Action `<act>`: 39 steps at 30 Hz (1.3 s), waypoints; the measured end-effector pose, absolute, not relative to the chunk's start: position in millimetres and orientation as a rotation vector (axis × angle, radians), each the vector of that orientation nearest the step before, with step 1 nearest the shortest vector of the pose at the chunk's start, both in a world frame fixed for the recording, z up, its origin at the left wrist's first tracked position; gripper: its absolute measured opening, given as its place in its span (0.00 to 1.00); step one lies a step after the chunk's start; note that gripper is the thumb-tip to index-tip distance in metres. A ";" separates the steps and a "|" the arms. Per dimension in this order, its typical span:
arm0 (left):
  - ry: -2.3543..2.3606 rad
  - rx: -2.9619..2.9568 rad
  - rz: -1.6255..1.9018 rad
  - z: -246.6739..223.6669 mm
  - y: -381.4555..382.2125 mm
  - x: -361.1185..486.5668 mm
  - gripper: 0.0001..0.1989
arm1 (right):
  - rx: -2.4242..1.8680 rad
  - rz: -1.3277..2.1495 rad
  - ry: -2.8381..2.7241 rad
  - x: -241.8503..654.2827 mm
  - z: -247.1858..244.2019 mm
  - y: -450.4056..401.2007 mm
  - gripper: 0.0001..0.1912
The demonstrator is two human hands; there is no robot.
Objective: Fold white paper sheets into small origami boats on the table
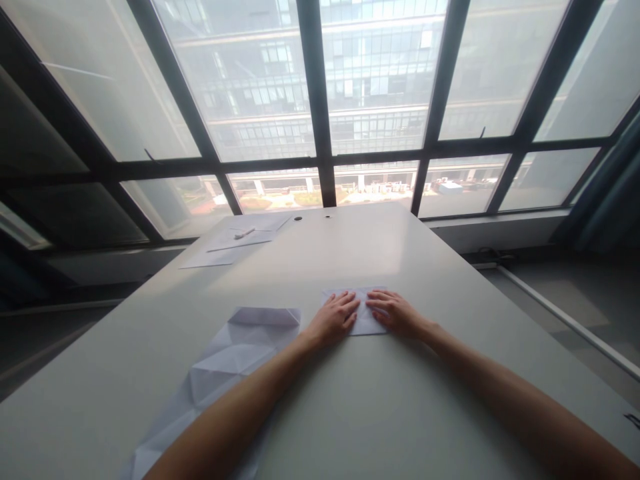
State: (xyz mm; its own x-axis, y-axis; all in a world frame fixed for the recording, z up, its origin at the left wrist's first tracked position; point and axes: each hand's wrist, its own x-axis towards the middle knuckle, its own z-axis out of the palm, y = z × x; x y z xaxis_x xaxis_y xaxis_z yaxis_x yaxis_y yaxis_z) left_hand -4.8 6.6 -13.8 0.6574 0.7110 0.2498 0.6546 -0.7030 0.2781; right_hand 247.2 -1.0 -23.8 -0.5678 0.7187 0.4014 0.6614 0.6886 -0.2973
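Observation:
A small folded sheet of white paper [369, 323] lies flat on the white table [400, 407], in front of me. My left hand [339, 317] rests on its left part, fingers spread and pointing to the right. On its right part lies my right hand [395, 312], palm down with the fingers apart. A narrow gap separates the fingertips of the two hands, and paper shows between them. Neither hand is gripping anything.
A larger creased white sheet [235, 353] lies to the left, partly under my left forearm. More white sheets [215, 255] are at the back left, with a small white object [244, 233] on top. Windows stand beyond the table's far edge.

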 end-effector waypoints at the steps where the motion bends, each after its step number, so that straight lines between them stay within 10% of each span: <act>1: 1.126 2.706 0.522 -13.9 6.7 -5.0 0.22 | -1.065 0.155 -2.402 247.1 -23.5 -1.1 0.18; 39: 1.214 2.692 0.357 -8.2 5.7 -5.1 0.24 | -1.062 0.135 -2.400 245.0 -21.9 -1.7 0.17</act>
